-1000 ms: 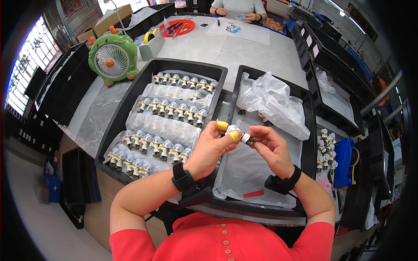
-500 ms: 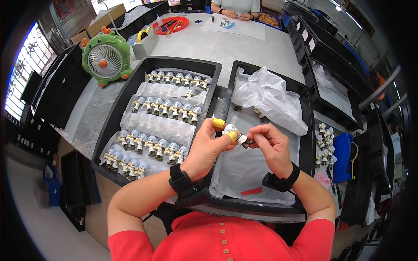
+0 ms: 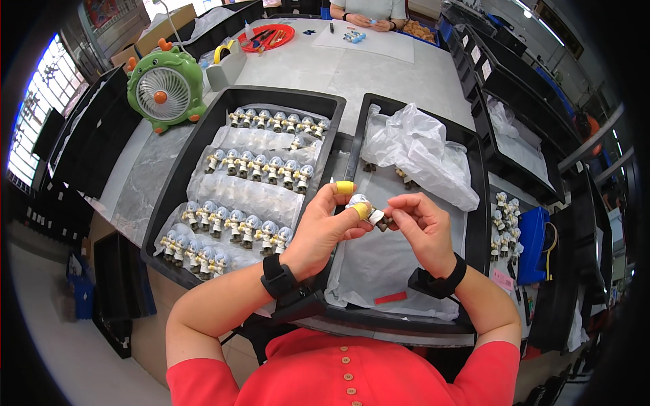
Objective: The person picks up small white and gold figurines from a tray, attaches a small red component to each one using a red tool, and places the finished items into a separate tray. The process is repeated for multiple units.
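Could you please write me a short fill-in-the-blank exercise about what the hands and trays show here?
1. Both hands, left hand and right hand, hold one small ____ between them.
2. The rows of figurines stand in the ____ black tray.
3. The fan beside that tray is ____ in colour.
4. The crumpled plastic bag lies in the ____ tray.

Missing words: figurine; left; green; right

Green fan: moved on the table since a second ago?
No. The green fan sits by the same far-left corner of the left tray; only the camera shifted.
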`<state>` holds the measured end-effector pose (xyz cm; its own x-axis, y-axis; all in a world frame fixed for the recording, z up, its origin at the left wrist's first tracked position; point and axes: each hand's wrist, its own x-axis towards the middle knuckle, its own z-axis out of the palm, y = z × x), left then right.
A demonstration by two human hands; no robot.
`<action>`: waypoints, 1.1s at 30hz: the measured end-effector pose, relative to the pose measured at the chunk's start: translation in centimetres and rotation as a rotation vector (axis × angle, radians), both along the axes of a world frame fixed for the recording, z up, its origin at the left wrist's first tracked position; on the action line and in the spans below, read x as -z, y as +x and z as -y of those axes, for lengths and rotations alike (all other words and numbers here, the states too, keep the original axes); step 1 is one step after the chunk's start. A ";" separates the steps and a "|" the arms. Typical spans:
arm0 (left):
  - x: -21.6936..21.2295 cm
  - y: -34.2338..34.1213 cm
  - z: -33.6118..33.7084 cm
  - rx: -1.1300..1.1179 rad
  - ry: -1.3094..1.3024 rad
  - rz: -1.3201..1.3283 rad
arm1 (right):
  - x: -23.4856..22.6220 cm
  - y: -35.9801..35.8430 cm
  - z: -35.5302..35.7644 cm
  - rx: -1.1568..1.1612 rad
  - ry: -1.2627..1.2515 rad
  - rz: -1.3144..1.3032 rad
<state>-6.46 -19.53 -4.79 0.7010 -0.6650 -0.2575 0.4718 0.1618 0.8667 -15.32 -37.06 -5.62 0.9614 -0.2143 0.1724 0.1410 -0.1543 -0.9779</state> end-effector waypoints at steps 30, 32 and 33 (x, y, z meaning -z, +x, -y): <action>0.4 0.6 -0.3 0.197 -0.289 -0.147 | 0.7 -22.0 16.0 0.671 -0.697 -0.544; 0.8 1.1 -0.3 0.210 -0.313 -0.148 | 1.5 -22.8 15.9 0.666 -0.664 -0.602; 1.0 1.4 -0.4 0.237 -0.343 -0.147 | 1.5 -22.8 15.6 0.652 -0.628 -0.610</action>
